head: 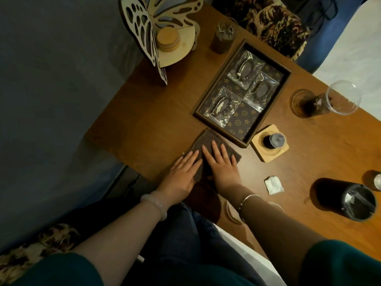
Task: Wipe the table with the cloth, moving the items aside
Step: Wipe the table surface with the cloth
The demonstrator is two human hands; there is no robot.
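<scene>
1. The left hand (181, 176) and the right hand (223, 168) lie side by side, palms down, on a dark cloth (207, 140). Their fingers (214, 150) are straight and spread, released, grasping nothing, only pressing flat on the fabric.
2. The cloth is folded and lies on the brown worktop (144, 120) close to its near edge. Its far corner is just beside a dark wooden tray (219, 78).
3. To the right of the right hand, apart from it, lies a small white packet (273, 185). Farther right stands a black cylindrical container (346, 200).
4. Beyond the cloth, a square wooden coaster (260, 150) bears a small dark bottle (273, 141), just beside the tray's near corner.
5. The tray holds three clear plastic bags (245, 70) on a patterned lining.
6. Right of the tray stands a clear glass (329, 100) with dark contents. At the far left corner stands a wooden butterfly stand (144, 27).
</scene>
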